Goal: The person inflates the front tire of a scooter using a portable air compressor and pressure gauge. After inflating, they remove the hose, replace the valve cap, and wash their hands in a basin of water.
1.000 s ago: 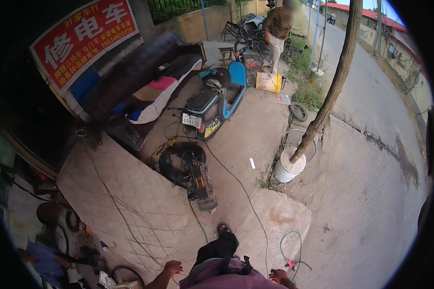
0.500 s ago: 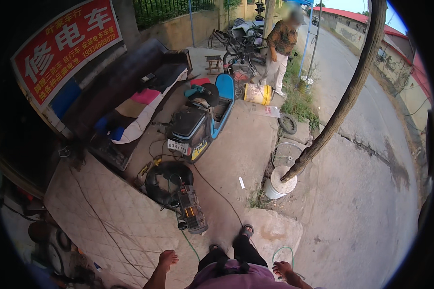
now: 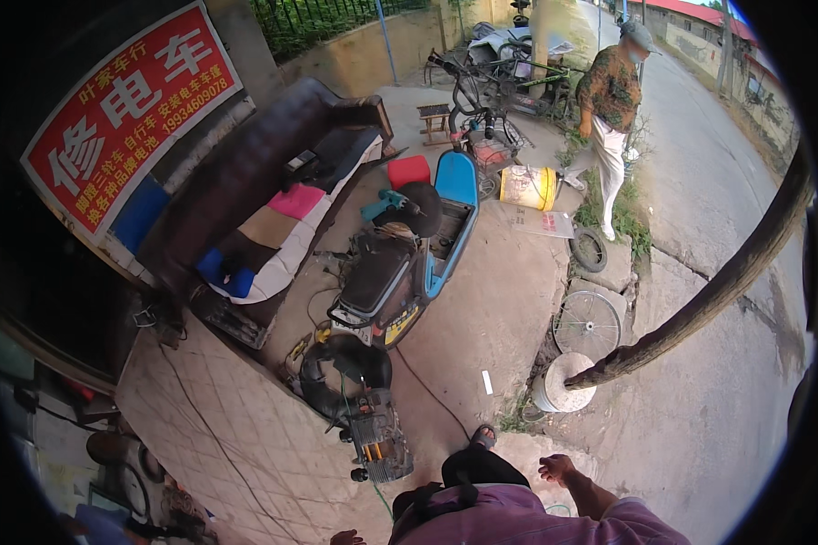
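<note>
My right hand [image 3: 555, 469] hangs free at the lower right, with nothing in it and its fingers loosely bent and apart. My left hand [image 3: 346, 539] barely shows at the bottom edge, and its fingers are cut off from view. Ahead of me on the paving stands a small air compressor [image 3: 379, 440], the nearest thing to both hands, though neither touches it. Against it lies a black rubber tube [image 3: 314, 381]. Behind that is a blue and black electric scooter [image 3: 377, 272], with a small black wheel or tyre [image 3: 415, 209] and a teal power tool [image 3: 382, 204] on it.
A worn sofa [image 3: 245, 154] lines the left. At the right, a slanted wooden post [image 3: 700, 318] rises from a white bucket [image 3: 554, 386], near a spoked wheel [image 3: 587, 324] and a tyre [image 3: 589, 249]. Beyond a yellow bucket [image 3: 529, 188] walks a person [image 3: 609, 100]. Cables [image 3: 432, 386] cross the ground.
My view has shifted forward and turned. My left hand has dropped almost out of view; my right arm has swung forward. The other person has stepped toward the roadside.
</note>
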Tool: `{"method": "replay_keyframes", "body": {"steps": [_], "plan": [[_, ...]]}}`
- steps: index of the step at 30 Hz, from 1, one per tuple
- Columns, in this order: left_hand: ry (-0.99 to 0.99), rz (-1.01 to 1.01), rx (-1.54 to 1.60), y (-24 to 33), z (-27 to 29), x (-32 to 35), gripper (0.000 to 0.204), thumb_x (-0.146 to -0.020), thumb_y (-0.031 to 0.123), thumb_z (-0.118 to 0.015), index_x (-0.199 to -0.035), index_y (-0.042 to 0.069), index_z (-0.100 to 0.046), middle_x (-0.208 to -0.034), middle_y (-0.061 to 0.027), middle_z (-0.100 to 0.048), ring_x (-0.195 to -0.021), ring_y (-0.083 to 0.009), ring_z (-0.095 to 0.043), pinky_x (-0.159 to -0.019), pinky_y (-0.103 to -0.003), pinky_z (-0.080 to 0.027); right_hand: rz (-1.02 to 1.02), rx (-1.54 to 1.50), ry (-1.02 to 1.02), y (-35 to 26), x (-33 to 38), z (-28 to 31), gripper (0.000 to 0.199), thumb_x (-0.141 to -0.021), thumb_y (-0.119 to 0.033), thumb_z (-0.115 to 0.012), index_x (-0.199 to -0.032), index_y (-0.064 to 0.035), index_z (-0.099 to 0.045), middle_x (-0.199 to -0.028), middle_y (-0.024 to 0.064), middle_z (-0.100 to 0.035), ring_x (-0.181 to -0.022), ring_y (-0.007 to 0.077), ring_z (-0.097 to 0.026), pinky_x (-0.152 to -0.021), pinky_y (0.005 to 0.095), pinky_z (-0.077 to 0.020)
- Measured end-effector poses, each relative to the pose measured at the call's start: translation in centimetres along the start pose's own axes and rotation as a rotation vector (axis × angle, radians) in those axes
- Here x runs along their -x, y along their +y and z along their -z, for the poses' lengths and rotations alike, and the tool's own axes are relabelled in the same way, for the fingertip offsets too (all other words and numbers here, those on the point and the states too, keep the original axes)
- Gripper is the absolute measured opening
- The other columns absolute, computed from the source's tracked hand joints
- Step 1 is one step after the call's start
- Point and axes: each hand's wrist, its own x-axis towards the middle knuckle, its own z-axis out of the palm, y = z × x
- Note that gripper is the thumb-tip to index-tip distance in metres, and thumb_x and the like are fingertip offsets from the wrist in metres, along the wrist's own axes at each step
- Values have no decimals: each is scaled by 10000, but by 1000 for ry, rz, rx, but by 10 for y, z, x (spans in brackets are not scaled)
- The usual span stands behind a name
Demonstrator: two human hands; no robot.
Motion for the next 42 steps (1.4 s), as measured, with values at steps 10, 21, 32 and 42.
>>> {"method": "replay_keyframes", "body": {"steps": [10,21,32,42], "plan": [[-26,-147,-31,146,-160,-13,411,-916,312,-603,-1230,53,-545,-1001,-158,-650,-843,-292,-658,-684,-423,-534,315,157,118,-223,-81,11,253,-869,-220,-568,-816,19,-630,-717,103,-632,-512,169,-560,-430,303,-423],[117,296,-271,275,-213,-138,235,-942,266,-554,-1062,64,-575,-877,-112,-644,-706,-246,-676,-564,-364,-526,-87,-46,-9,-243,-95,-24,125,-901,-96,-530,-793,-94,-468,-575,18,-430,-433,109,-384,-375,260,-245],[-94,-281,-42,538,-306,-147,364,-927,334,-588,-1166,61,-550,-920,-82,-645,-717,-190,-648,-617,-337,-526,74,35,88,-424,-101,-69,167,-902,-178,-591,-797,-59,-542,-605,18,-502,-449,100,-444,-376,235,-286],[-89,258,550,294,-242,-159,226,-928,228,-465,-735,164,-366,-571,21,-307,-414,-107,-350,-383,-266,-224,430,477,-94,-641,-149,-192,239,-883,-228,-630,-990,-14,-625,-744,63,-623,-614,127,-584,-521,249,-436]]}}
